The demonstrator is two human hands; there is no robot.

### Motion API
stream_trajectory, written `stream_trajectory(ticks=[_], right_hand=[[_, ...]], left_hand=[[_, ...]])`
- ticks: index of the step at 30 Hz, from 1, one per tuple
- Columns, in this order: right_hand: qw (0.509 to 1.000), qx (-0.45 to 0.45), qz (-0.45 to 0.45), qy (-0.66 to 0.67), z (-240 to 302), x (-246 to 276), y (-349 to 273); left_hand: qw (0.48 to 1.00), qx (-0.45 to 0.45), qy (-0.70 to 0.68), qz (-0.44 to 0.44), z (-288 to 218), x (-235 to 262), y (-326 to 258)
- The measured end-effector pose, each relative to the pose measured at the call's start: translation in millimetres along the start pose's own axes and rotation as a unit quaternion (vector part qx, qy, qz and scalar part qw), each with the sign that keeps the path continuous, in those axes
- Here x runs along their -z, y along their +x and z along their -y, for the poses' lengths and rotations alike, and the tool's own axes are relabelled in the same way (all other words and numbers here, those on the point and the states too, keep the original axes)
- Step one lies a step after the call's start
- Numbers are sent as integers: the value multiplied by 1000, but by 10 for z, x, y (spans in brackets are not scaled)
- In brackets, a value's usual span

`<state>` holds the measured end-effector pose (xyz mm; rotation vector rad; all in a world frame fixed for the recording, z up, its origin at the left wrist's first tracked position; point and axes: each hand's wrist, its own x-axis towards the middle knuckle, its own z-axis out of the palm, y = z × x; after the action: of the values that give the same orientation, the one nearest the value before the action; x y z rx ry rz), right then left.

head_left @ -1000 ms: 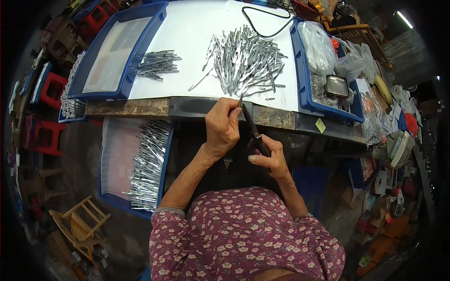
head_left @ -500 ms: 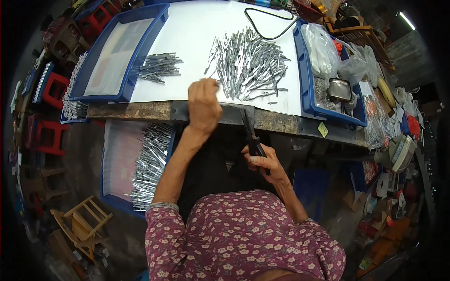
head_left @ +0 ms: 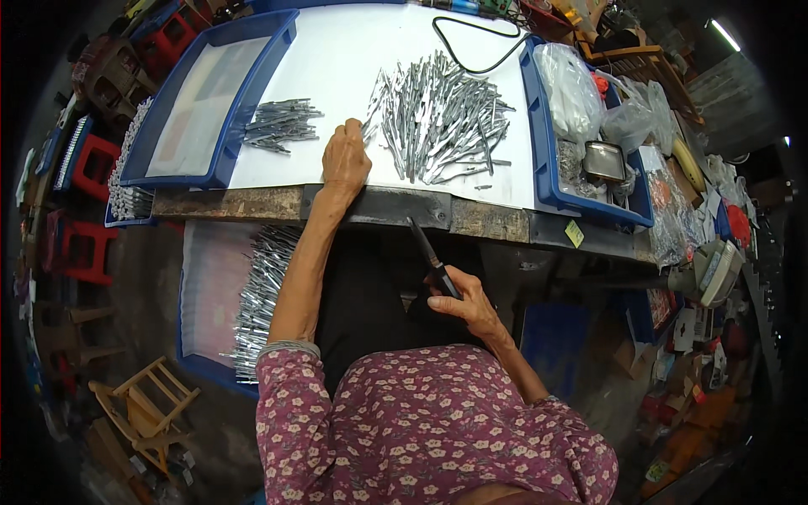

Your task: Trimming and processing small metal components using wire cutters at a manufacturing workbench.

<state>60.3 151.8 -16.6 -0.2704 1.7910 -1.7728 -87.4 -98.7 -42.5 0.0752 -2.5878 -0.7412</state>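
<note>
"What's piled on the table (head_left: 337,63)?"
"2 lots: 1 big heap of metal rods (head_left: 446,118), and 1 small heap (head_left: 282,126) left of it."
"Right hand (head_left: 469,305)?"
"Wrapped round 1 dark tool (head_left: 435,263), nearer the body than the big heap."
"Left hand (head_left: 346,160)?"
"Just left of the big heap; I can't tell whether its fingers pinch anything."

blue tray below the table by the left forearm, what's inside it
The blue tray holds thin silvery pieces at its right and pale lining at its left. What lies under the pieces, left forearm and table edge is covered.
</note>
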Motion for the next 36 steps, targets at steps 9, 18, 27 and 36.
stream_trajectory(ticks=[9,18,27,36], right_hand=[[986,68,-79,-129,193,31,24],[914,209,-196,-288,318,25,118],[803,339,-264,-413,269,30,152],[778,354,-279,-438,235,25,169]], left_hand=[[895,125,-425,56,-498,511,-303],[679,174,-697,150,-854,638,-635],[575,221,-774,142,-975,620,-768],[533,228,-803,139,-983,512,-839]])
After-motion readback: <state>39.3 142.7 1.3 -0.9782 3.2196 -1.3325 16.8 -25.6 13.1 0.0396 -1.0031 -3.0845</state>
